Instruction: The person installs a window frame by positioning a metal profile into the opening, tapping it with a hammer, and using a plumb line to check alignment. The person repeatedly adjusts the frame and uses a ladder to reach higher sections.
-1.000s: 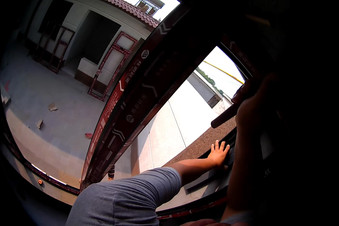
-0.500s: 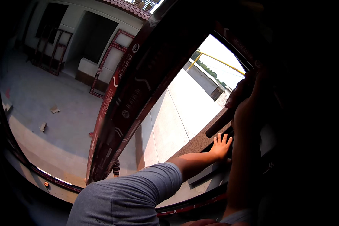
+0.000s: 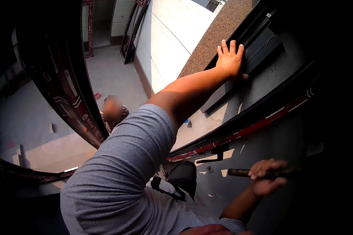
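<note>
1. My right grip (image 3: 265, 177) is clamping a slim, dark rod (image 3: 239, 172), blunt-ended, faintly mottled.
2. It's sitting crosswise, lower right.
3. My left grip (image 3: 230, 62) is resting, fingers apart, on black frame (image 3: 255, 32).

The sleeve (image 3: 121, 141) is heather grey. The upright frame (image 3: 68, 105) is dark red with white chevrons, the sill track (image 3: 253, 29) black. The rod (image 3: 239, 172) is dark with golden mottling, the ledge (image 3: 215, 43) speckled brown, the wall (image 3: 172, 31) white, the co-worker's top (image 3: 108, 124) striped dark and pale.
</note>
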{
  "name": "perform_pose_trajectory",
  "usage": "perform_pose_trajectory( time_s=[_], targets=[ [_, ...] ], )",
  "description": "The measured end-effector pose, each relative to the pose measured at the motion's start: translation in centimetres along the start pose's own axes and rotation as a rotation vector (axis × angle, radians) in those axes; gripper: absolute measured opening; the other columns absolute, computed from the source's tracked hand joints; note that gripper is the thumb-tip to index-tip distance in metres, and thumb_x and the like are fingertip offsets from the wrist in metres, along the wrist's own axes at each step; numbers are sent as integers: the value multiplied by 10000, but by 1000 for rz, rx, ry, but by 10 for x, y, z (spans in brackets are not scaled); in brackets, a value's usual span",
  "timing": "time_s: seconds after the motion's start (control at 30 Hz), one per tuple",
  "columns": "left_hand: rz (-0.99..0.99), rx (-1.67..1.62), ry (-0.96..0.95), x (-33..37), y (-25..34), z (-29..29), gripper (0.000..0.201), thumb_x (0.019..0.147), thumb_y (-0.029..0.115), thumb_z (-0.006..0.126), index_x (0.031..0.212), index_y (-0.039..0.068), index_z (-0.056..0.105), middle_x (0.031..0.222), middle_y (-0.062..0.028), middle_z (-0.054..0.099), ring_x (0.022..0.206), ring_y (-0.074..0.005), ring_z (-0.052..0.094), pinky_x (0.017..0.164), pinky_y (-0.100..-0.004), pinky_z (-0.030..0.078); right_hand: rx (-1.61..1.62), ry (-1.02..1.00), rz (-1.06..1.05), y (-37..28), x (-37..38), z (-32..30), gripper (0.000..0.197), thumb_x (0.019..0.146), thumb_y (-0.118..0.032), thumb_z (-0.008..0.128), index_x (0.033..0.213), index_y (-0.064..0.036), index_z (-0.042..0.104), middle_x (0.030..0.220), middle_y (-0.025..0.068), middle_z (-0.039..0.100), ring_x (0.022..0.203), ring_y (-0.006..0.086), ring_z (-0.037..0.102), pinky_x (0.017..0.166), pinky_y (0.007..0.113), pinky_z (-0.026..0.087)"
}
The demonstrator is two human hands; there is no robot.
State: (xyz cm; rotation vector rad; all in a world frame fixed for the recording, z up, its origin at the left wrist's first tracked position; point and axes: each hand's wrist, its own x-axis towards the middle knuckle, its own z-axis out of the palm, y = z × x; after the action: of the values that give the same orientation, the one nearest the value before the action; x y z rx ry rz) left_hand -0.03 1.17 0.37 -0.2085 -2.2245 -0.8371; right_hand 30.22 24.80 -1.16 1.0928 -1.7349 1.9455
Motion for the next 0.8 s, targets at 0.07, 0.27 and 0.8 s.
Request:
perform_pose_trajectory(
  time_s=[0.07, 0.27, 0.8],
  targets=[
    [-6, 26, 32, 1, -4, -13, 1310, 604, 616, 898, 1603, 59, 260, 1613, -276, 229, 1501, -584, 143, 1210, -670, 183, -47, 13, 41, 11, -27, -31, 494, 1017, -527, 594, 1103, -55, 475, 709, 53, 540, 512, 132, 516, 501, 285, 494],
    [16, 31, 67, 1, -9, 10, 1322, 599, 655, 881, 1606, 63, 259, 1627, -291, 219, 1498, -598, 135, 1201, -683, 184, -331, 368, 275, 38, -149, -94, 209, 1050, -227, 530, 922, -68, 482, 651, 39, 479, 482, 129, 449, 493, 303, 480],
    [24, 56, 129, 1, -13, 16, 1341, 593, 667, 887, 1606, 68, 245, 1623, -301, 197, 1504, -602, 104, 1218, -673, 164, -423, 636, 355, 76, -183, -110, 317, 1039, -286, 533, 811, -87, 442, 607, 28, 444, 463, 148, 449, 484, 313, 464]
  ],
)
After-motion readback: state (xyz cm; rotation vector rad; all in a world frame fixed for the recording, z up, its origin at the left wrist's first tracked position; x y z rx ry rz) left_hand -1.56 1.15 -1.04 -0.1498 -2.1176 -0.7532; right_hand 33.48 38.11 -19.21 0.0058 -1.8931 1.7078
